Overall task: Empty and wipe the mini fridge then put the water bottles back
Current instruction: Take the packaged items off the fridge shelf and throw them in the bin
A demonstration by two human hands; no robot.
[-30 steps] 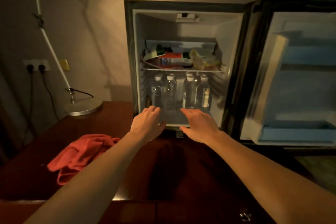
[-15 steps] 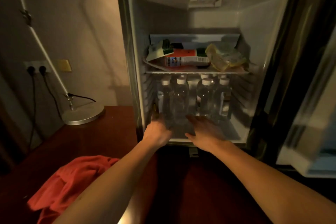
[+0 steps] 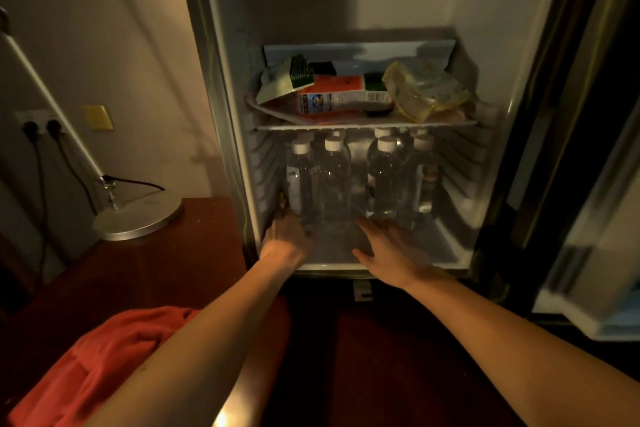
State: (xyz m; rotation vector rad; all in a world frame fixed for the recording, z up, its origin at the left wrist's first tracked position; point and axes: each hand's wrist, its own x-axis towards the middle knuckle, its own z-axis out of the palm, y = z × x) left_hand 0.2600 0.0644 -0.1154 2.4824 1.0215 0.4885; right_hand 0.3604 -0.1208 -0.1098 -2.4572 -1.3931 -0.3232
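The mini fridge (image 3: 228, 87) stands open on a dark red table. Several clear water bottles with white caps (image 3: 334, 184) stand on its floor under a wire shelf (image 3: 363, 125). My left hand (image 3: 285, 237) reaches in at the base of the leftmost bottle (image 3: 300, 180); its fingertips are in shadow and I cannot see whether they hold it. My right hand (image 3: 391, 250) lies flat with spread fingers on the fridge floor, just in front of the right pair of bottles (image 3: 384, 177).
Food packets and a carton (image 3: 343, 94) lie on the upper shelf. The fridge door (image 3: 588, 253) hangs open at the right. A red cloth (image 3: 79, 371) lies on the table (image 3: 166, 274) at lower left. A lamp base (image 3: 138, 218) sits by the wall sockets.
The view has moved closer to the fridge. Both hands have gone from its front edge deeper inside, up to the bottles' bases.
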